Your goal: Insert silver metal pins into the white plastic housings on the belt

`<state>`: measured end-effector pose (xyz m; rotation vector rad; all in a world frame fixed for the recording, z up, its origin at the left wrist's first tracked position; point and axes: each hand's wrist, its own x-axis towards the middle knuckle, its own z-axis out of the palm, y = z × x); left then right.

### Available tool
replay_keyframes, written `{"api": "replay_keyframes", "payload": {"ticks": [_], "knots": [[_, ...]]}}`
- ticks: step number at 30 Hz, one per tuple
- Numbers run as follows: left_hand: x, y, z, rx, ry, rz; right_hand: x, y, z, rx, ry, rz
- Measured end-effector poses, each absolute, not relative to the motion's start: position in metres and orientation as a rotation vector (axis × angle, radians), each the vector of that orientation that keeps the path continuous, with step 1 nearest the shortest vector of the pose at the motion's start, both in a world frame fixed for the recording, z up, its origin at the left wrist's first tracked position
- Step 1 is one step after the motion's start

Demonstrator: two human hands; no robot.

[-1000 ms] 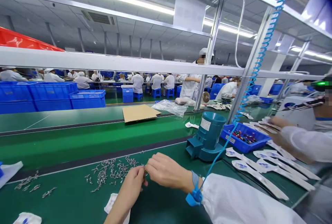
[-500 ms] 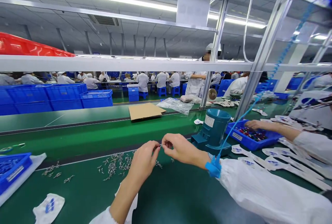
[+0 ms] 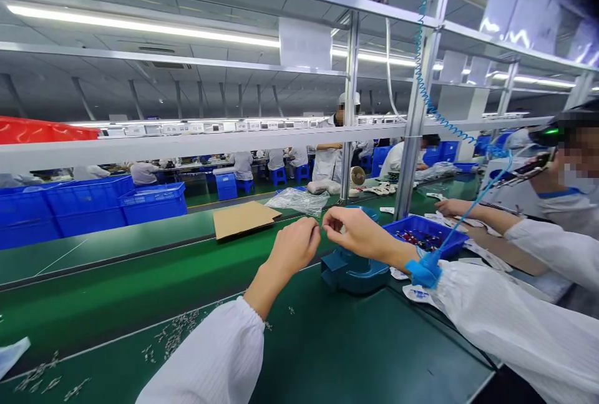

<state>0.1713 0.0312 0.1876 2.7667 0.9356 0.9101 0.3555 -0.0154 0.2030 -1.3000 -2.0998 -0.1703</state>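
My left hand (image 3: pixel 294 246) and my right hand (image 3: pixel 352 233) are raised in front of me, above the green mat, fingertips nearly touching. Both pinch something tiny between thumb and forefinger; it is too small to name. Just below and behind my right hand stands a teal machine (image 3: pixel 352 270). A blue wrist strap (image 3: pixel 422 270) with a coiled blue cord (image 3: pixel 433 104) sits on my right wrist. Several small metal parts (image 3: pixel 174 336) lie scattered on the mat at lower left.
A blue tray (image 3: pixel 429 235) of small parts sits right of the teal machine. A co-worker's arm (image 3: pixel 486 220) reaches across at right. A cardboard sheet (image 3: pixel 243 218) and a plastic bag (image 3: pixel 299 200) lie on the conveyor. Blue crates (image 3: pixel 93 204) stand at left.
Both hands have risen from the scattered parts on the mat to chest height, staying pinched together. The view has swung right and tilted up.
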Motion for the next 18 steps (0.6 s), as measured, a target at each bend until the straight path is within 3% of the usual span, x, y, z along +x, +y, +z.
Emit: {"api": "replay_keyframes", "payload": {"ticks": [11, 15, 18], "knots": [[0.265, 0.075, 0.234, 2.790, 0.737, 0.611, 0.475, 0.011, 0.235, -1.521, -2.145, -0.355], [0.208, 0.030, 0.228, 2.802, 0.735, 0.561, 0.496, 0.033, 0.228, -1.597, -2.207, -0.264], [0.125, -0.018, 0.189, 2.733, 0.831, 0.554, 0.494, 0.031, 0.228, -1.601, -2.209, -0.213]]}}
